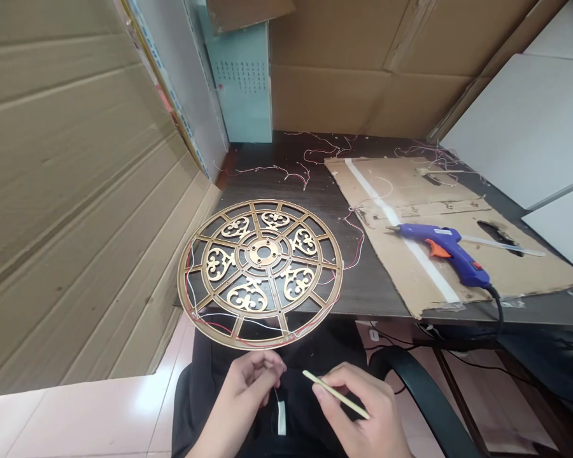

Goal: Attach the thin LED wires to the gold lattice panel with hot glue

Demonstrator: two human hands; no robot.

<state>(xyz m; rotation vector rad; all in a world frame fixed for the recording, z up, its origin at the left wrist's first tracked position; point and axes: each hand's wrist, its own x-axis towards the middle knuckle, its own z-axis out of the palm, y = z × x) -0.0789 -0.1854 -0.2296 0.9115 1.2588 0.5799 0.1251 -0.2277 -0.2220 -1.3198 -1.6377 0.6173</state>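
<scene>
My right hand (363, 413) holds a slim pale wooden stick (339, 397) between thumb and fingers, its tip pointing up and left. My left hand (251, 394) is closed in a pinch just below the near rim of a round gold openwork disc (267, 299); what its fingertips hold is too small to make out. Below those fingers a short white strip (281, 418) hangs over the dark clothing on my lap. The disc has scroll ornaments and a central hub, and overhangs the table's near edge. Red and white wires (219, 315) run along its left and near rim.
On a cardboard sheet (377, 267) at the right of the dark table (253, 184) lies a blue glue gun (444, 248) with an orange trigger. Loose thin wires (286, 170) lie towards the back. Cardboard walls (334, 102) stand behind and at left. A chair armrest (424, 394) is at lower right.
</scene>
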